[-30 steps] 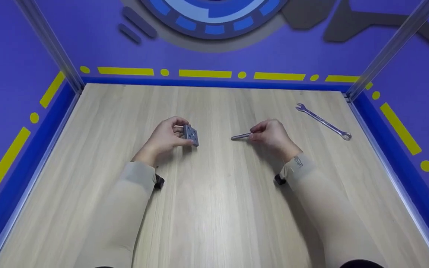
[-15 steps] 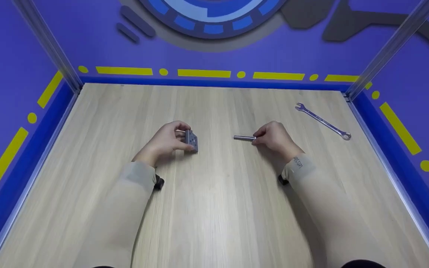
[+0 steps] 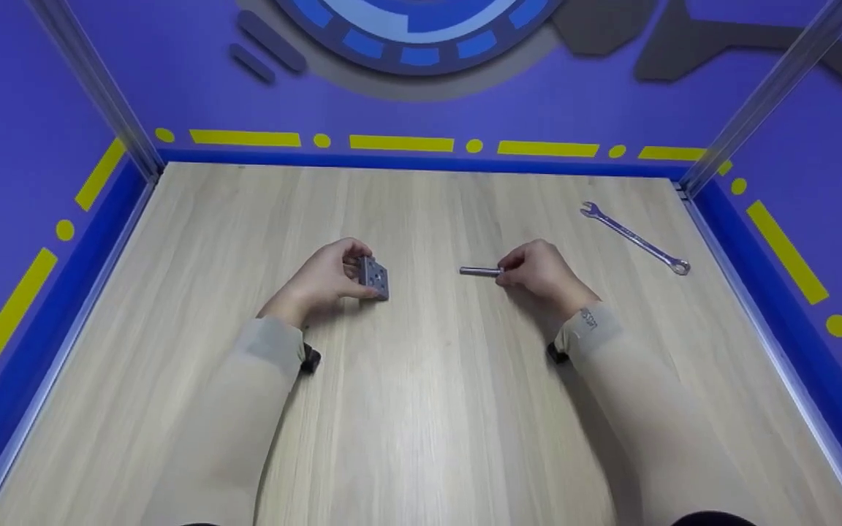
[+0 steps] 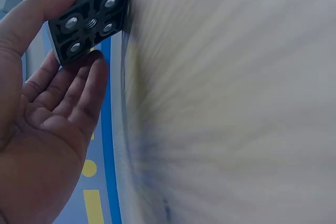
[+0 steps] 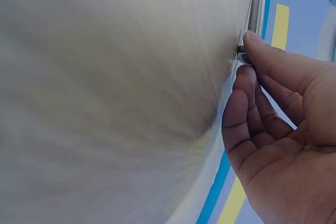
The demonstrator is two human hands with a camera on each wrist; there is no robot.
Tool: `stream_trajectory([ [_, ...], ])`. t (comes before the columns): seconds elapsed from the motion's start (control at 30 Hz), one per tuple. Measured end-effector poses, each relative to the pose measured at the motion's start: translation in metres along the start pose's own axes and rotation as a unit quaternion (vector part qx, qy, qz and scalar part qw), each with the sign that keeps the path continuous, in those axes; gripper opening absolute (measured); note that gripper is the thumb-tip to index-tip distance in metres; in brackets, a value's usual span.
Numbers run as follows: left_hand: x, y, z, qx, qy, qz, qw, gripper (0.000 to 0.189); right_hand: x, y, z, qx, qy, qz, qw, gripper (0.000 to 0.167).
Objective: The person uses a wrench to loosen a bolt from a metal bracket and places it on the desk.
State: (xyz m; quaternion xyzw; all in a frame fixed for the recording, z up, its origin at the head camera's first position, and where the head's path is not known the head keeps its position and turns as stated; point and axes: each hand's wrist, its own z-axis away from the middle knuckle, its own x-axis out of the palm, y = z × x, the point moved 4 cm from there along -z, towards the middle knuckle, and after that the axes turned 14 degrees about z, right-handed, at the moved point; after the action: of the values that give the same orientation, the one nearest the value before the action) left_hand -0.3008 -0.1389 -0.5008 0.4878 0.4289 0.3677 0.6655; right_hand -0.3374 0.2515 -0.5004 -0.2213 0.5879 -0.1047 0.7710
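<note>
In the head view my left hand (image 3: 324,276) grips a small grey rectangular block (image 3: 376,279) by its edges, thumb on one side and fingers on the other. The left wrist view shows the block's face (image 4: 90,23), with a threaded hole in the middle and a round metal piece near each corner. Across from it, my right hand (image 3: 541,272) pinches a silver bolt (image 3: 478,271) at its head end. Its threaded shank (image 5: 256,10) points left toward the block in the head view, with a gap between them. The fingertips partly hide the bolt's head.
A combination wrench (image 3: 634,238) lies slantwise at the back right of the wooden table (image 3: 421,409). Blue-purple panels (image 3: 421,109) with yellow marks enclose the back and sides, joined by metal corner posts (image 3: 761,98).
Over the last second the block has come slightly nearer the front. The bolt has swung from slanted to nearly level, and the right hand has shifted slightly right. Little differs over the last half second.
</note>
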Motion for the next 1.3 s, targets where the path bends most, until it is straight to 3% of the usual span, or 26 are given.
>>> stream_trajectory([
  [0.3, -0.008, -0.004, 0.003, 0.002, 0.004, -0.067, 0.9977, 0.073, 0.001, 0.006, 0.000, 0.007, -0.009, -0.038, 0.9992, 0.028],
  [1.0, -0.015, -0.014, 0.005, -0.008, 0.012, -0.128, 0.9916, 0.071, 0.007, 0.007, -0.004, 0.024, -0.017, -0.071, 0.9971, 0.029],
  [1.3, -0.015, -0.018, 0.008, -0.021, 0.006, -0.126, 0.9918, 0.077, 0.012, 0.009, -0.001, 0.021, -0.021, -0.073, 0.9969, 0.030],
])
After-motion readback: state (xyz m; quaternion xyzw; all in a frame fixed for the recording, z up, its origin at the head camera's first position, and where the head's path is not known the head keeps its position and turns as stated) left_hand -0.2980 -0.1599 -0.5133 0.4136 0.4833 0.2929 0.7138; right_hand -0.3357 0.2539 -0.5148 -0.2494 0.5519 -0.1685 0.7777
